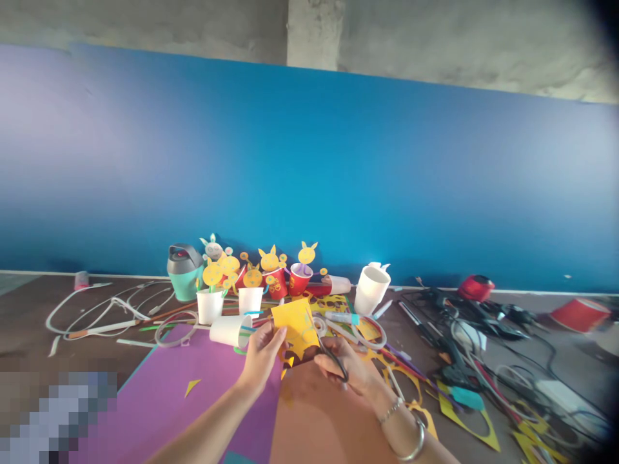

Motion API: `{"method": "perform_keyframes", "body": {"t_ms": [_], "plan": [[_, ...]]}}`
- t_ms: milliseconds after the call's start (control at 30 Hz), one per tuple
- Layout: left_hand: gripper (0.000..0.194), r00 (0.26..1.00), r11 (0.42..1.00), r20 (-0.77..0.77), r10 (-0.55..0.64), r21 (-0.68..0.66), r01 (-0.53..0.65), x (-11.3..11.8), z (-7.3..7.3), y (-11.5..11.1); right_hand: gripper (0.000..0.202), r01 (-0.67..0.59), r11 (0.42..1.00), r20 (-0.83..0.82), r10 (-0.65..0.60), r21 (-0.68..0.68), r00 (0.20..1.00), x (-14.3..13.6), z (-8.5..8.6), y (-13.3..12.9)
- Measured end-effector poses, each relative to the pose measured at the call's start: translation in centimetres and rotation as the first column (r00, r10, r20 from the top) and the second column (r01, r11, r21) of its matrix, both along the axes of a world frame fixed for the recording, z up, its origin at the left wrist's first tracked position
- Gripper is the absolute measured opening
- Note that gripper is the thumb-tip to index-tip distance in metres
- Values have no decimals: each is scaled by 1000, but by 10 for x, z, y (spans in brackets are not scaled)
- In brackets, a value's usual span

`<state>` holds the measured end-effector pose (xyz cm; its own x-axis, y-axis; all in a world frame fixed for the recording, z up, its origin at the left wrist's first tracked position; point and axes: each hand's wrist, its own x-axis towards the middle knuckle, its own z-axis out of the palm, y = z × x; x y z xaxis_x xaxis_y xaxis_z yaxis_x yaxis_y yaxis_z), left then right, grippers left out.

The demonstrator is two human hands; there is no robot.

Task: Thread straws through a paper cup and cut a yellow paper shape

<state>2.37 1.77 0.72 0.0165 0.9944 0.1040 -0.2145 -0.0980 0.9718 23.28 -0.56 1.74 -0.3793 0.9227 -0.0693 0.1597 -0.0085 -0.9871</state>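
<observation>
My left hand [264,354] pinches the lower left edge of a yellow sheet of paper [293,320]. Faint outlines are drawn on that sheet, and its lower edge is cut into curves. Dark-handled scissors [334,361] sit in my right hand [351,367], their blades at the paper's right edge. How far the blades are apart cannot be made out. Beneath my hands lie a purple sheet [193,380] and an orange-brown sheet [319,419]. A small yellow scrap [192,387] rests on the purple one.
Paper cups with yellow animal-face cutouts [213,273] stand along the blue wall [309,161]. One white cup [231,330] lies on its side. A teal bottle [184,270] is at the left, a white cup [371,290] right of centre. Cables [483,361] and yellow offcuts [476,422] clutter the right.
</observation>
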Motion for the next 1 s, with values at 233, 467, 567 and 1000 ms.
{"method": "perform_keyframes", "body": {"t_ms": [233,467,567,1000], "plan": [[28,999,999,-22,-31,12,32,1,5,-2,43,-18,1000,-24,18,11,1000,0,-2,2],[32,999,998,7,-52,-30,52,2,9,-4,43,34,997,44,-37,65,998,-4,13,-3],[31,998,998,26,-58,-22,58,3,11,-5,41,49,997,2,-49,56,999,-7,13,-3],[33,984,990,113,-137,-26,141,5,10,-5,38,127,991,-110,-122,32,986,-11,-8,3]]}}
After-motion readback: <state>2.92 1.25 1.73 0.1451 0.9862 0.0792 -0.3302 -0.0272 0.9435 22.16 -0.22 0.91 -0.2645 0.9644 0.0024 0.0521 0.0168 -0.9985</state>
